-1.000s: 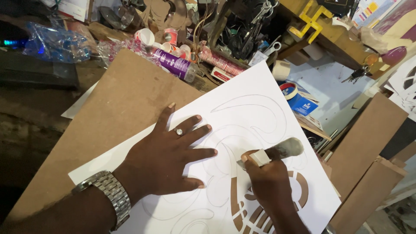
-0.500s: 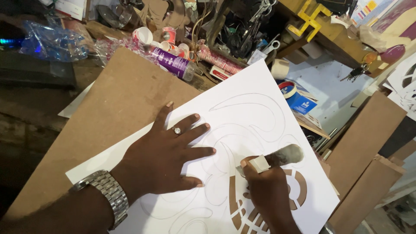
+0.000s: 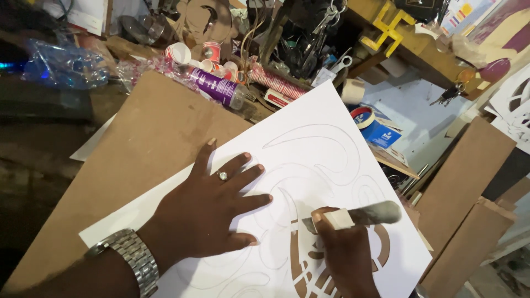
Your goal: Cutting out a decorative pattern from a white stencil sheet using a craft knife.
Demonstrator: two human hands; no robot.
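While pinned flat by the spread left hand (image 3: 207, 212), the white paper sheet (image 3: 309, 160) is kept steady on the brown board (image 3: 132, 165). A grey-handled knife (image 3: 361, 214) is gripped tight in the closed right hand (image 3: 342, 254), blade down on a drawn line beside the cut-out shapes (image 3: 303, 270).

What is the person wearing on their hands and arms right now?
The left hand has a ring with a pale stone on one of its fingers and a silver metal-link wristwatch at the wrist. The right hand has pale tape wrapped around one finger. No sleeves show.

A dim, cluttered wooden workbench (image 3: 33, 165), perhaps shelving (image 3: 419, 49) behind it.
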